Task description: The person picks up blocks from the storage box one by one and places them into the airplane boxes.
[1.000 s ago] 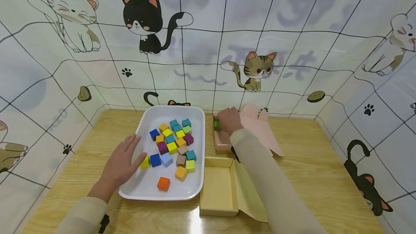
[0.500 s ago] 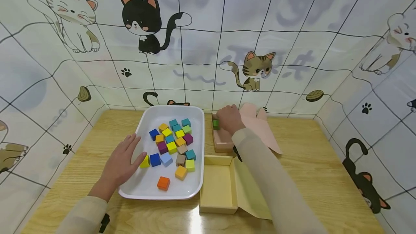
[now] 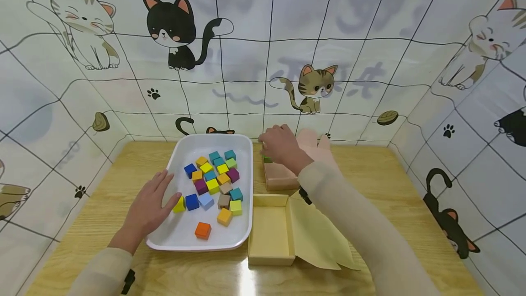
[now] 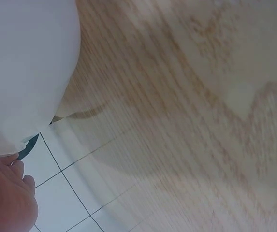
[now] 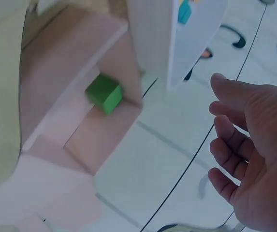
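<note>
My left hand [image 3: 147, 207] lies over the left rim of the white tray [image 3: 165, 236], fingers extended, thumb close to a yellow block [image 3: 179, 204]. Only part of that hand [image 4: 7, 198] shows in the left wrist view, beside the tray. Above the pink box [image 3: 283, 182] is my right hand [image 3: 283, 147], which covers part of it in the head view. In the right wrist view the right hand [image 5: 269, 145] has loosely bent fingers with nothing between them. A green block [image 5: 104, 94] sits in a corner of the pink box, apart from the hand.
Several coloured blocks lie in the tray, with an orange block [image 3: 202, 230] nearest the front. Right of the tray stands a yellow box [image 3: 271, 259], its lid flap folded out to the right. A cat-print sheet [image 3: 242, 58] stands behind the wooden table [image 3: 197, 273].
My right hand has risen out of the pink box and shifted slightly left, leaving the green block inside. The left hand stays at the tray's rim. The head view has turned slightly right.
</note>
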{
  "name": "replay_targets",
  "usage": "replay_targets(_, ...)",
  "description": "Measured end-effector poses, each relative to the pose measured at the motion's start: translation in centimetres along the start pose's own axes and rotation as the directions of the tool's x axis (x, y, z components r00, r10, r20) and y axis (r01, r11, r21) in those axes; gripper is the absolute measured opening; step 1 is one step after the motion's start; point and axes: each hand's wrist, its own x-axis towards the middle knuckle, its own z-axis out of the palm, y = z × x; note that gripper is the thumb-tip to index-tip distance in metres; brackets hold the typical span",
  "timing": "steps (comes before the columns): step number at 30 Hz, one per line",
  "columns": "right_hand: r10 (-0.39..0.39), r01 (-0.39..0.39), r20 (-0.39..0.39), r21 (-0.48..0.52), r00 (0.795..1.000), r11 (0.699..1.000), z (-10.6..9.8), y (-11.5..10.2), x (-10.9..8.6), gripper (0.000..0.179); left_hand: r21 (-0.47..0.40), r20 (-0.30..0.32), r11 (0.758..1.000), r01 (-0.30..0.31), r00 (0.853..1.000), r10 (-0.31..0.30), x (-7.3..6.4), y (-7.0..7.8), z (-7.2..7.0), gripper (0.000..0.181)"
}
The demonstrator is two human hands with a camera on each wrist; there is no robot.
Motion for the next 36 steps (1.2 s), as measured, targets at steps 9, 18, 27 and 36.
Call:
replay_targets(9, -0.206, 0.208, 0.061, -0.047, 0.977, 0.977, 1.2, -6.0, -1.9, 0.036, 0.007, -0.005, 1.0, 0.001, 1.0, -0.001, 0.0, -0.1, 0.1, 0.071)
replay_targets(18, -0.226, 0.232, 0.14, -0.028, 0.964, 0.972, 4.2, -8.7, -2.0, 0.037, 0.013, -0.003, 1.0, 0.007, 1.0, -0.007, 0.0, -0.1, 0.0, 0.072)
replay_targets(27, -0.215, 0.22, 0.159, -0.009, 0.963, 0.976, 5.5, -8.9, -1.9, 0.034, 0.008, -0.004, 1.0, 0.009, 1.0, -0.009, 0.0, -0.1, 0.1, 0.072)
replay_targets(36, -0.218, 0.224, 0.162, -0.017, 0.962, 0.975, 6.0, -9.2, -1.6, 0.031, 0.003, -0.006, 1.0, 0.007, 1.0, -0.007, 0.0, -0.1, 0.2, 0.072)
